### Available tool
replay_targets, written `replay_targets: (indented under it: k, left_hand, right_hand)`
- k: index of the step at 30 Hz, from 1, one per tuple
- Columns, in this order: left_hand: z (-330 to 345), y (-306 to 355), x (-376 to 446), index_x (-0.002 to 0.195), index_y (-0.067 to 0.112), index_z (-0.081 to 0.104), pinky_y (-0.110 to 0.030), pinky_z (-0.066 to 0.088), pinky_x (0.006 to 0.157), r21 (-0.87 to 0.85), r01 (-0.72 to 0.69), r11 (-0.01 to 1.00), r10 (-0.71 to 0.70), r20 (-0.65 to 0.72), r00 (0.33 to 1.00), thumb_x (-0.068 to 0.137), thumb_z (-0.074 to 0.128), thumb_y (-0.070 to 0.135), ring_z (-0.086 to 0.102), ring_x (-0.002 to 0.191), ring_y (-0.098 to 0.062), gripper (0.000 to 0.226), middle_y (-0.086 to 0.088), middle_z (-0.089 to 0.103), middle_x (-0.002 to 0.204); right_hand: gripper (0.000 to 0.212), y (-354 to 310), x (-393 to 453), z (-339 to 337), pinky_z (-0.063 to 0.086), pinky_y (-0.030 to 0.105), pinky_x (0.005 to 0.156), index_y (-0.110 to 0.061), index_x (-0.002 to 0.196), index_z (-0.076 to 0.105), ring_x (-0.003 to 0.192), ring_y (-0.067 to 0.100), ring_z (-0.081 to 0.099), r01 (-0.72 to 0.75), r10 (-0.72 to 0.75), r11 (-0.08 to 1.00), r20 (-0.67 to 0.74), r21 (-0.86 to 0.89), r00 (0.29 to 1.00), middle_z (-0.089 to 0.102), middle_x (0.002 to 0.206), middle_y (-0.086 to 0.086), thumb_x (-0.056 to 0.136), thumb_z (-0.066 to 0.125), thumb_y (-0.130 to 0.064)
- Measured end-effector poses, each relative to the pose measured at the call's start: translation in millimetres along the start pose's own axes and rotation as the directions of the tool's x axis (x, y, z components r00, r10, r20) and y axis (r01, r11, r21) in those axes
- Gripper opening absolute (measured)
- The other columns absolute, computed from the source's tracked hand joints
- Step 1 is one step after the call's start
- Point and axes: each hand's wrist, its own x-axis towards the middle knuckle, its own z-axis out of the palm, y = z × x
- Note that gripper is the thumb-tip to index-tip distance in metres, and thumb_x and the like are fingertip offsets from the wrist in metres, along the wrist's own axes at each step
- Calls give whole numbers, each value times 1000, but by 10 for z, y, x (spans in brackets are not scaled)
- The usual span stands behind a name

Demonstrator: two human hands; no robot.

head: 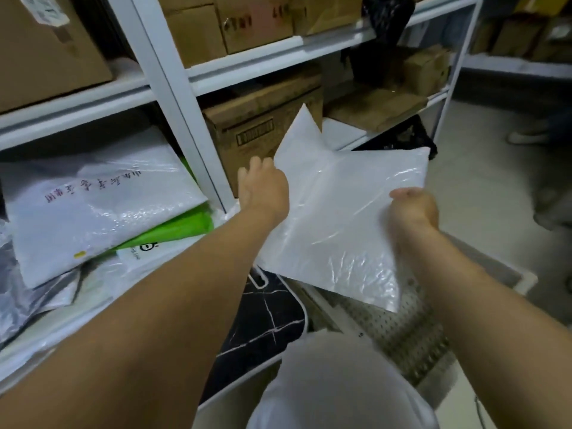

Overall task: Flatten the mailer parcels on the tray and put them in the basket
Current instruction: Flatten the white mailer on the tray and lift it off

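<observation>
Above the perforated basket (411,332) at the right, we hold a white mailer parcel (346,212) in the air with both hands. Our left hand (263,188) grips its left edge, fingers curled over the far side. Our right hand (414,207) grips the right edge, fingers tucked beneath the plastic and hidden from us. One corner of the parcel points up toward the far shelving (173,88). At the left, on the shelf that serves as the tray (71,320), we note a pile of further parcels: a large white one with handwriting (99,199) lying on top of a green one (182,226). Cardboard boxes (257,125) stand on the shelves behind. A dark marbled surface (263,317) lies near, between tray and basket.
</observation>
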Motion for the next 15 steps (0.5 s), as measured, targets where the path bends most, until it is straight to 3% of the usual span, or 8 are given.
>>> replay_targets:
  k: [4, 8, 11, 15]
  left_hand:
    - [368, 310, 338, 125, 15, 54, -34, 32, 86, 53, -116, 992, 117, -25, 993, 84, 55, 16, 37, 112, -24, 41, -3, 44, 125]
    - [743, 548, 508, 135, 11, 47, -38, 32, 100, 17, -189, 982, 189, 24, 982, 86, 59, 19, 36, 122, -26, 51, -8, 38, 138]
    - [1100, 583, 512, 144, 11, 32, -49, 17, 115, 41, -219, 975, 215, 89, 973, 87, 56, 27, 14, 143, -33, 64, -16, 10, 156]
    - [1594, 559, 414, 148, 24, 23, -57, -2, 116, 34, -322, 946, 302, 265, 916, 92, 47, 39, -13, 146, -34, 63, -13, -11, 159]
  right_hand:
    - [29, 541, 252, 250, 45, 30, 85, -18, 105, 67, 98, 27, 58, -112, 125, 984, -86, 139, 988, 63, 110, 9, 90, 48, -3]
    - [38, 1023, 332, 580, 46, 32, 83, -24, 92, 60, 96, 31, 58, -237, 272, 952, -186, 193, 944, 62, 113, 13, 86, 42, 8]
    - [37, 1326, 381, 807, 45, 33, 83, -23, 101, 63, 96, 32, 59, -240, 248, 969, -239, 64, 939, 59, 117, 14, 91, 41, 4]
    - [38, 1561, 425, 1044, 41, 33, 86, -19, 108, 64, 100, 33, 57, -268, 260, 963, -283, 9, 923, 54, 124, 14, 88, 44, 7]
